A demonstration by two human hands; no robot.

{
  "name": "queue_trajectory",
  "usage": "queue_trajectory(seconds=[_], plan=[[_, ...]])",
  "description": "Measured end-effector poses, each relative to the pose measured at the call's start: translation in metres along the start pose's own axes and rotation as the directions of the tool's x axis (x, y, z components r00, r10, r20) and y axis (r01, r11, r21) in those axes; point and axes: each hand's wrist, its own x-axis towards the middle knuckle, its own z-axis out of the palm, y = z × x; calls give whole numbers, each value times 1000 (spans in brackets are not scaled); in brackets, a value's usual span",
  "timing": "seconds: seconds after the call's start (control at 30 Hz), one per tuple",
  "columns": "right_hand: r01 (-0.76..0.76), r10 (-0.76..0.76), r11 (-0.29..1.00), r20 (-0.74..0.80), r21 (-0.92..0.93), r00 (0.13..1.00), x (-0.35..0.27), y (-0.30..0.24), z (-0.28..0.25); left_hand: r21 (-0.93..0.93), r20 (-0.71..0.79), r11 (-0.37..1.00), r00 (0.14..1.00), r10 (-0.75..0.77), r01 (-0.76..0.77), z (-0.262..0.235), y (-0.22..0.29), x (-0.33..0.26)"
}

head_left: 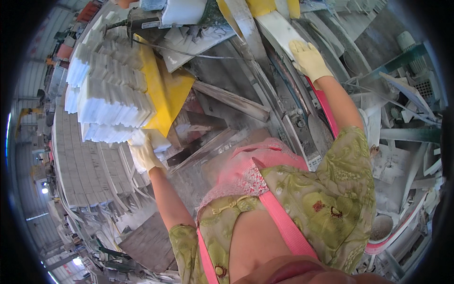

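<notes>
My left hand, in a pale yellow work glove, is at the near end of several rows of upright white stone tiles. Its fingers close round a small white tile beside the lowest row; part of the grip is hidden. Farther off to the right, my right hand, gloved alike, lies with fingers stretched out on a long white stone strip. That strip rests along the narrow bed of a machine, between metal rails.
Yellow sheeting lies beside the tile rows. A slatted grey surface extends at left. Wooden beams and a broken slab lie between my arms. A red bar runs under my right forearm. Stone offcuts litter the right side.
</notes>
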Motion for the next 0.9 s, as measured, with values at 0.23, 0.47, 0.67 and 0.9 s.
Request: queue_trajectory(seconds=[0.23, 0.47, 0.67, 0.9], plan=[[109, -116, 966, -16, -234, 993, 30, 3, 42, 371, -2, 927, 998, 61, -56, -4, -21, 30], [117, -117, 993, 12, -19, 993, 36, 14, 23, 600, -136, 799, 989, 54, 39, -5, -9, 21], [-34, 20, 996, 180, 79, 983, 58, 11, -46, 560, -96, 827, 995, -5, 58, -8, 9, 11], [-184, -11, 15, 184, 983, 983, 66, -125, -95, 634, 133, 768, 991, -1, -85, -21, -7, 28]])
